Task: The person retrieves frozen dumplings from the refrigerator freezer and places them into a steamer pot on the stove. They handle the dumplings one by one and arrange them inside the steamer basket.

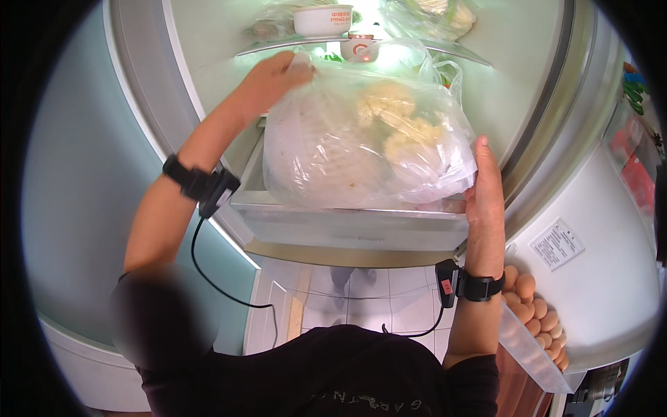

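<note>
A large clear plastic bag (333, 151) with pale yellow-white pieces, apparently cauliflower, on its right side lies over the top of the refrigerator drawer (349, 227). What fills the bag's left part is hard to make out. At its upper left corner, my left hand (281, 75) has its fingers closed on the gathered plastic, slightly blurred. My right hand (484, 174) rests against the bag's lower right side, thumb up, the other fingers mostly hidden; whether it grips the plastic is unclear. Looped bag handles (451, 78) stand up behind.
The glass shelf (443, 49) above bears a white bowl (324, 21) and bagged vegetables (435, 18). A small white jar (359, 48) stands behind the bag. Several eggs (534, 313) sit in the door bin (539, 349) beside my right forearm. The other door (78, 182) is at left.
</note>
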Tool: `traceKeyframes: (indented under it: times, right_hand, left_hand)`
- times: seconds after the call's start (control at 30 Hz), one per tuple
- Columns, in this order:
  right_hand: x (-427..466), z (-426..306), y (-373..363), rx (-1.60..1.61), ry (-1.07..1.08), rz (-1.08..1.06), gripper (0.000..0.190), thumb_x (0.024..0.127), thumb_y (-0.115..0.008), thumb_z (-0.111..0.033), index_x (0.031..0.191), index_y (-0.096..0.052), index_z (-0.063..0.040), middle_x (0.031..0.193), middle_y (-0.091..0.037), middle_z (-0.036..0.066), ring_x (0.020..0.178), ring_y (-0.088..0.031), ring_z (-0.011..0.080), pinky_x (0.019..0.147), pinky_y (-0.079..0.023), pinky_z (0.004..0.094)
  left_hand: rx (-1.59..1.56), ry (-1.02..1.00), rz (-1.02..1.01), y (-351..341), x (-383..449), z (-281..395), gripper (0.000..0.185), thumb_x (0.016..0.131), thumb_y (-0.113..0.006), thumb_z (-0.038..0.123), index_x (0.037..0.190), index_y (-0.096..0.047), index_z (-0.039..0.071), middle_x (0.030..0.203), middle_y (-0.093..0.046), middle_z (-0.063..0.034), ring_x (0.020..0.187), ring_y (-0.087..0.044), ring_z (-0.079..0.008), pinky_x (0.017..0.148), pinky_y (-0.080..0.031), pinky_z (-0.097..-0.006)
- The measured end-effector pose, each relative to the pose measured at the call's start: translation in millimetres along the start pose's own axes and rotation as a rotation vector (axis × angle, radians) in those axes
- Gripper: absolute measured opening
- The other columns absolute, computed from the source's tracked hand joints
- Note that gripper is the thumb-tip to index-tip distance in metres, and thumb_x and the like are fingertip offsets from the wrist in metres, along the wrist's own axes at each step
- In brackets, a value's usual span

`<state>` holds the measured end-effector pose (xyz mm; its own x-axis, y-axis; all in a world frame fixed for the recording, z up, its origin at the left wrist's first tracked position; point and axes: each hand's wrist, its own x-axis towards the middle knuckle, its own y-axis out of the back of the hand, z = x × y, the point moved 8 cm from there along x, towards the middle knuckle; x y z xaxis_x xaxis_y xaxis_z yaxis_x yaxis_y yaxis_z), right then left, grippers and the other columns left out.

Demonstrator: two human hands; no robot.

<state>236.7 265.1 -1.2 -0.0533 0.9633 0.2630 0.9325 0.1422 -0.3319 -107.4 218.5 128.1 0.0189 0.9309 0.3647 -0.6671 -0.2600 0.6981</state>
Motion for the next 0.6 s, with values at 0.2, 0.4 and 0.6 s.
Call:
traceKeyframes:
  times: [0.2, 0.4, 0.6]
  right_hand:
    - [-33.9, -35.0, -31.3, -0.536, 0.303, -0.266, 0.097, 0.068, -0.085, -0.032, 0.146, -0.036, 0.000, 0.141, -0.048, 0.017, 0.133, -0.044, 0.0309, 0.111, -0.036, 0.0385]
    - [-45.6, -34.4, -51.7, -0.946, 0.498, -0.224, 0.103, 0.059, -0.086, -0.011, 0.148, -0.034, -0.006, 0.144, -0.043, 0.016, 0.134, -0.043, 0.0307, 0.112, -0.034, 0.0363]
    - [-42.0, -33.4, -43.8, -0.813, 0.525, -0.075, 0.070, 0.070, -0.077, -0.015, 0.133, -0.050, -0.003, 0.131, -0.054, 0.017, 0.119, -0.054, 0.0357, 0.100, -0.045, 0.0401]
  left_hand:
    - [-0.283, -0.103, 0.155, -23.1, -75.9, -10.6, 0.101, 0.075, -0.082, 0.035, 0.152, -0.025, 0.004, 0.156, -0.025, -0.0155, 0.144, -0.028, -0.0279, 0.116, -0.029, -0.0419]
    - [-0.502, -0.089, -0.115, -54.9, -90.8, -44.5, 0.124, 0.066, -0.088, 0.042, 0.156, -0.009, 0.007, 0.157, -0.025, -0.0153, 0.144, -0.029, -0.0305, 0.115, -0.030, -0.0459]
    - [-1.127, 0.264, -0.071, -79.2, -67.8, -60.4, 0.093, 0.080, -0.078, 0.031, 0.152, -0.024, 0.005, 0.147, -0.043, -0.0155, 0.133, -0.047, -0.0279, 0.106, -0.045, -0.0434]
